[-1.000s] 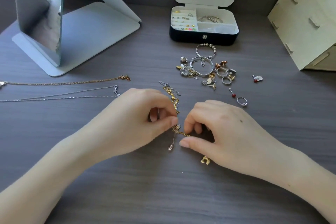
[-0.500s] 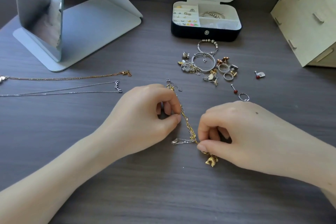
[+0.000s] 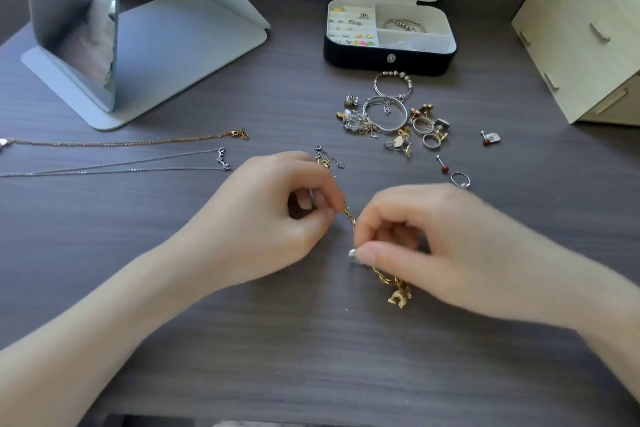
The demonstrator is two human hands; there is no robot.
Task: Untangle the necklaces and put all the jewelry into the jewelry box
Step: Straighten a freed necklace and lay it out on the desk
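Note:
A tangled gold and silver chain (image 3: 349, 215) runs across the dark table between my hands. My left hand (image 3: 273, 218) pinches its upper part between thumb and forefinger. My right hand (image 3: 433, 243) pinches the lower part near a small silver pendant (image 3: 352, 253); a gold charm (image 3: 399, 297) lies on the table just below it. The clasp ends (image 3: 325, 156) lie past my left hand. Two straightened necklaces, one rose gold (image 3: 138, 141) and one silver (image 3: 138, 163), lie at the left. The open jewelry box (image 3: 389, 59) stands at the back.
A pile of bangles, rings and earrings (image 3: 388, 114) lies in front of the box, with loose studs (image 3: 490, 139) and a ring (image 3: 460, 179) to its right. A folding mirror (image 3: 104, 35) stands back left, a wooden drawer unit (image 3: 581, 28) back right.
My right hand first pulled the chain down and right, stretching it out, then moved back left to pinch it by the silver pendant. The gold charm now lies lower right.

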